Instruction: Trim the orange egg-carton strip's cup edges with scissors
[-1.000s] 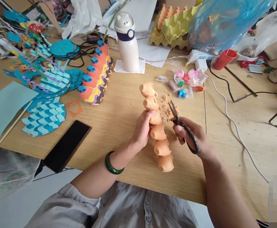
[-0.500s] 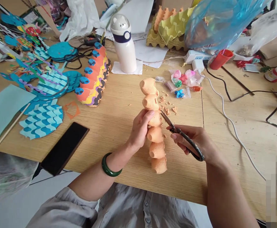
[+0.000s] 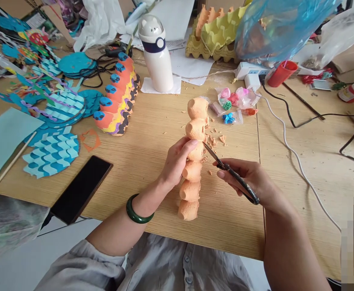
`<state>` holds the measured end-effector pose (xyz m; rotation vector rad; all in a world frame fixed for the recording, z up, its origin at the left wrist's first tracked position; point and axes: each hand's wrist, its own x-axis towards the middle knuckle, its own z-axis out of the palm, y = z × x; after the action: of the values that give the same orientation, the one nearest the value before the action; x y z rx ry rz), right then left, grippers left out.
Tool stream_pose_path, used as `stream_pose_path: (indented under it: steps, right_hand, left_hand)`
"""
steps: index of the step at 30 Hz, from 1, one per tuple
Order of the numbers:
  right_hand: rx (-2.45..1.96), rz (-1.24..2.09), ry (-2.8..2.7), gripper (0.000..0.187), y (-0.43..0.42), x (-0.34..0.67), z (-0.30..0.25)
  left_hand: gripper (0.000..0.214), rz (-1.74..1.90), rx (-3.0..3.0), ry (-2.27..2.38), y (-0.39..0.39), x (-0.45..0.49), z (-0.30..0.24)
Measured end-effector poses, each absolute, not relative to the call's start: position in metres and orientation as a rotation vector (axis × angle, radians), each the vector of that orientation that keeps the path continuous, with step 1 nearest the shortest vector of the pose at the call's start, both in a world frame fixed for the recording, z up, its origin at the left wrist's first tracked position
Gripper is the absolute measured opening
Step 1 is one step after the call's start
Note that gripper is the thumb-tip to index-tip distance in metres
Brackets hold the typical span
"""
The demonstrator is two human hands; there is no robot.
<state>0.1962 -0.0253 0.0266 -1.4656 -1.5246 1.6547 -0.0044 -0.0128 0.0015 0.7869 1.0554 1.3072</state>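
Observation:
A strip of orange egg carton (image 3: 191,171), one row of several cups, stands out over the middle of the table, its long side pointing away from me. My left hand (image 3: 178,159) grips it near the middle, thumb on top of a cup. In my right hand (image 3: 245,178) is a pair of black-handled scissors (image 3: 233,171). Their blades look nearly closed, and the tips touch the strip's right edge close to my left thumb. Small orange scraps (image 3: 215,141) lie on the table just right of the strip.
A painted egg-carton piece (image 3: 117,101), a phone (image 3: 82,189) and blue paper fish shapes (image 3: 52,151) lie to the left. Behind are a white bottle (image 3: 157,60), yellow egg trays (image 3: 222,34) and small clay packets (image 3: 233,101). Cables (image 3: 289,145) run across the right.
The egg-carton strip has turned in my left hand: its far end has swung right and its near end left. The scissors have shifted slightly left with its edge.

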Motion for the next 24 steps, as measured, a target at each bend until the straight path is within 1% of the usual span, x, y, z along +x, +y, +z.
stream_pose_path:
  steps: [4,10,15,24]
  right_hand:
    - [-1.452,1.661,-1.544,0.055,-0.025,0.195,0.032]
    - [-1.435,1.743,-1.559,0.061,-0.024,0.195,0.041]
    - [-1.432,1.707,-1.605,0.062,-0.024,0.194,0.046]
    - [-1.523,1.755,-1.507,0.067,-0.025,0.196,0.035]
  left_hand:
    - [0.021,1.280,0.753,1.062,-0.011,-0.006,0.004]
    - [0.022,1.225,0.805,1.062,-0.009,-0.010,0.003]
    - [0.023,1.199,0.842,1.070,-0.009,-0.011,0.002]
    - [0.024,1.174,0.831,1.072,-0.009,-0.011,0.000]
